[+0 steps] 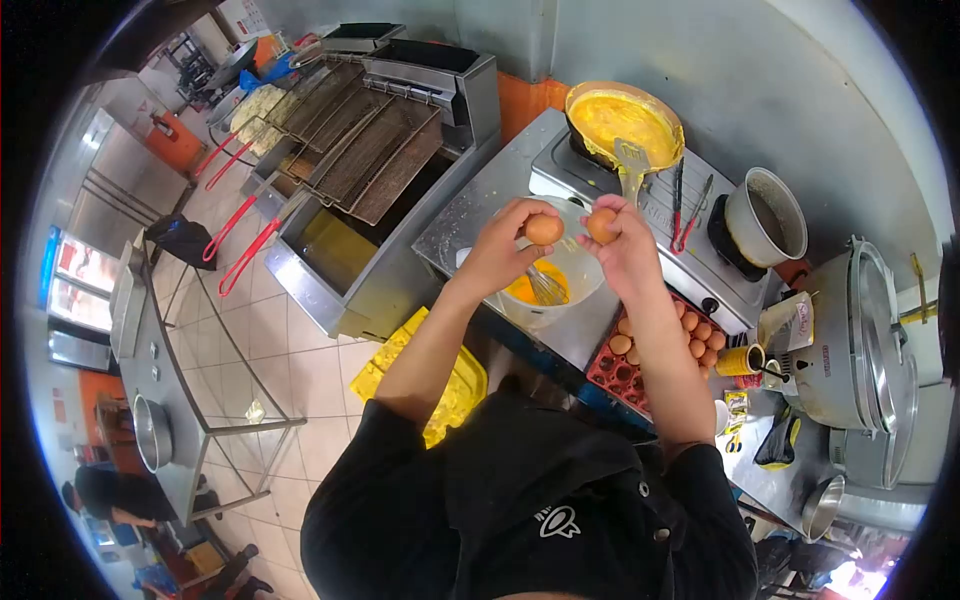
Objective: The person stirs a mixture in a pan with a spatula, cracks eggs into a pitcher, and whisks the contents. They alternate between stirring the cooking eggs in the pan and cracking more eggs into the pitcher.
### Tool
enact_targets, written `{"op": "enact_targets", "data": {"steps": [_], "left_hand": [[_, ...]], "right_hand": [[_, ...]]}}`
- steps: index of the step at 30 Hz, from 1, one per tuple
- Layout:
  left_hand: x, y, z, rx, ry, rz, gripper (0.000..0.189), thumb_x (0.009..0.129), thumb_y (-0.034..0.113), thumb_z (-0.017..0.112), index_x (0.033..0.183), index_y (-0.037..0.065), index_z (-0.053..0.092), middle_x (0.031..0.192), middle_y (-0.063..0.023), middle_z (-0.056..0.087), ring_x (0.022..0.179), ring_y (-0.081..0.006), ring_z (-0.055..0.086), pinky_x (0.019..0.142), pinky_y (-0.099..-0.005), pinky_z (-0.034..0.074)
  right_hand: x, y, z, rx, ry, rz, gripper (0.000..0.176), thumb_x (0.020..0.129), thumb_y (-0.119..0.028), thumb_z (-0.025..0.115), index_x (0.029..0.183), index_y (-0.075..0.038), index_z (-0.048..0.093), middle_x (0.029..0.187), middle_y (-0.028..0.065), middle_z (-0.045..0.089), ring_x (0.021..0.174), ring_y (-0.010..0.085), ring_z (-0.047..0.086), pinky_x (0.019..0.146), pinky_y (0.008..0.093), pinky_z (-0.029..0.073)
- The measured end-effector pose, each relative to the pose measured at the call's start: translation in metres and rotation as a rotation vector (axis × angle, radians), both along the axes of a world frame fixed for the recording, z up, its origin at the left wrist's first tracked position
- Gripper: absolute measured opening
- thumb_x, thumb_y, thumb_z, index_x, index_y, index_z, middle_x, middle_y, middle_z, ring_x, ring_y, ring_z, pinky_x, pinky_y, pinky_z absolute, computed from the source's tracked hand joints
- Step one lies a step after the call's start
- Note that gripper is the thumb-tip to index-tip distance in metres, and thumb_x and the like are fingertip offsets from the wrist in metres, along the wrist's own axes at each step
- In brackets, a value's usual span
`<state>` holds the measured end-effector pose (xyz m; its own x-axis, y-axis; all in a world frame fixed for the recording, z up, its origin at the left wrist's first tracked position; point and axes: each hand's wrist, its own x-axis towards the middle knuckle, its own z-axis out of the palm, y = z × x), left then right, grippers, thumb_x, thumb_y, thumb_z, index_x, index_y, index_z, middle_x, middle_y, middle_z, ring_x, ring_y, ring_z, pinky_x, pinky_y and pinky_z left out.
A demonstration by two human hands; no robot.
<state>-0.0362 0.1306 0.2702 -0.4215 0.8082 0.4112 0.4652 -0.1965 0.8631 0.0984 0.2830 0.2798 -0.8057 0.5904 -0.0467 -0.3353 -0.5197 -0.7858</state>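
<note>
My left hand (505,245) holds one brown eggshell half (544,230) and my right hand (625,245) holds the other eggshell half (601,224). Both are raised just above a white mixing bowl (590,275) that contains yellow egg and a wire whisk (545,288). A red egg tray (625,375) with several brown eggs lies on the counter under my right forearm. Behind the bowl, a frying pan (625,120) of yellow egg with a spatula in it sits on the stove.
A grey pot (765,215) and red tongs (690,215) rest on the stove. Deep fryers with baskets (370,140) stand to the left. A large steel cooker (865,340) is at right. A yellow crate (450,385) sits on the floor. Another person (110,495) is far left.
</note>
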Motion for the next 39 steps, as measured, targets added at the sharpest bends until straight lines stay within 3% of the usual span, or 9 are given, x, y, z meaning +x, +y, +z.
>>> {"op": "enact_targets", "data": {"steps": [3, 5, 6, 10, 15, 23, 29, 37, 39], "left_hand": [[-0.004, 0.0, 0.009, -0.094, 0.082, 0.02, 0.045, 0.07, -0.008, 0.072, 0.11, 0.007, 0.059, 0.115, -0.0103, 0.056, 0.101, -0.0243, 0.06, 0.088, -0.0312, 0.052], [-0.005, 0.004, 0.01, -0.07, 0.09, 0.006, 0.042, 0.07, -0.007, 0.072, 0.108, 0.006, 0.06, 0.115, -0.0104, 0.056, 0.102, -0.0243, 0.06, 0.086, -0.031, 0.052], [-0.005, 0.005, 0.009, -0.053, 0.094, -0.006, 0.04, 0.07, -0.006, 0.072, 0.107, 0.006, 0.06, 0.115, -0.0105, 0.055, 0.102, -0.0243, 0.06, 0.085, -0.0307, 0.053], [-0.008, 0.01, -0.002, 0.082, 0.159, -0.058, 0.039, 0.072, -0.004, 0.072, 0.108, 0.005, 0.061, 0.111, -0.0112, 0.056, 0.099, -0.0246, 0.061, 0.082, -0.0305, 0.053], [-0.011, 0.01, -0.007, 0.026, 0.112, -0.07, 0.041, 0.076, -0.005, 0.067, 0.115, 0.006, 0.061, 0.113, -0.0104, 0.057, 0.105, -0.0225, 0.061, 0.085, -0.032, 0.054], [-0.012, 0.01, -0.012, -0.036, 0.221, 0.027, 0.043, 0.075, 0.003, 0.067, 0.117, 0.006, 0.055, 0.11, -0.0139, 0.059, 0.098, -0.0305, 0.061, 0.083, -0.0361, 0.051], [-0.012, 0.012, -0.014, 0.032, 0.402, 0.047, 0.042, 0.078, 0.009, 0.068, 0.116, 0.007, 0.052, 0.115, -0.0145, 0.056, 0.105, -0.036, 0.057, 0.087, -0.0409, 0.048], [-0.013, 0.013, -0.01, -0.027, 0.338, 0.033, 0.045, 0.075, -0.003, 0.064, 0.118, 0.007, 0.054, 0.119, -0.0139, 0.057, 0.106, -0.0317, 0.058, 0.09, -0.036, 0.048], [-0.015, 0.01, -0.005, 0.03, 0.494, 0.039, 0.046, 0.074, -0.006, 0.061, 0.118, 0.007, 0.054, 0.122, -0.0129, 0.056, 0.109, -0.0298, 0.058, 0.092, -0.0354, 0.047]], "right_hand": [[-0.001, 0.005, -0.001, 0.035, -0.209, 0.116, 0.032, 0.086, -0.015, 0.063, 0.116, -0.007, 0.056, 0.092, 0.0018, 0.055, 0.081, 0.0126, 0.056, 0.063, 0.0249, 0.044], [-0.002, 0.005, -0.002, 0.481, -0.305, 0.293, 0.043, 0.085, -0.02, 0.068, 0.124, -0.006, 0.055, 0.086, 0.0022, 0.056, 0.07, 0.009, 0.054, 0.057, 0.0219, 0.042], [-0.005, 0.004, -0.006, 0.529, -0.279, 0.312, 0.051, 0.084, -0.026, 0.071, 0.128, -0.004, 0.054, 0.084, 0.0032, 0.058, 0.066, 0.0056, 0.051, 0.052, 0.0195, 0.038], [-0.009, 0.007, -0.007, 0.702, -0.342, 0.361, 0.048, 0.083, -0.025, 0.072, 0.123, -0.001, 0.058, 0.085, 0.0038, 0.063, 0.068, 0.0074, 0.055, 0.056, 0.0214, 0.044], [-0.017, 0.003, -0.022, 1.112, -0.375, 0.023, 0.042, 0.077, -0.021, 0.071, 0.114, -0.002, 0.064, 0.09, 0.0135, 0.071, 0.08, 0.0201, 0.069, 0.074, 0.0302, 0.053], [-0.021, -0.016, -0.014, 1.232, -0.511, -0.155, 0.046, 0.071, -0.022, 0.072, 0.113, -0.004, 0.065, 0.091, 0.0174, 0.07, 0.084, 0.0277, 0.069, 0.077, 0.0345, 0.054], [-0.023, -0.02, -0.017, 1.286, -0.503, -0.262, 0.044, 0.071, -0.019, 0.073, 0.111, -0.004, 0.064, 0.092, 0.0173, 0.069, 0.086, 0.0298, 0.069, 0.077, 0.0354, 0.054], [-0.02, -0.024, -0.015, 1.31, -0.444, -0.334, 0.041, 0.071, -0.014, 0.072, 0.11, -0.006, 0.065, 0.094, 0.0169, 0.069, 0.089, 0.032, 0.067, 0.079, 0.0372, 0.053], [-0.019, -0.021, -0.016, 1.361, -0.465, -0.308, 0.045, 0.071, -0.013, 0.071, 0.115, -0.007, 0.063, 0.098, 0.0185, 0.068, 0.094, 0.0332, 0.066, 0.081, 0.0383, 0.053]]}}
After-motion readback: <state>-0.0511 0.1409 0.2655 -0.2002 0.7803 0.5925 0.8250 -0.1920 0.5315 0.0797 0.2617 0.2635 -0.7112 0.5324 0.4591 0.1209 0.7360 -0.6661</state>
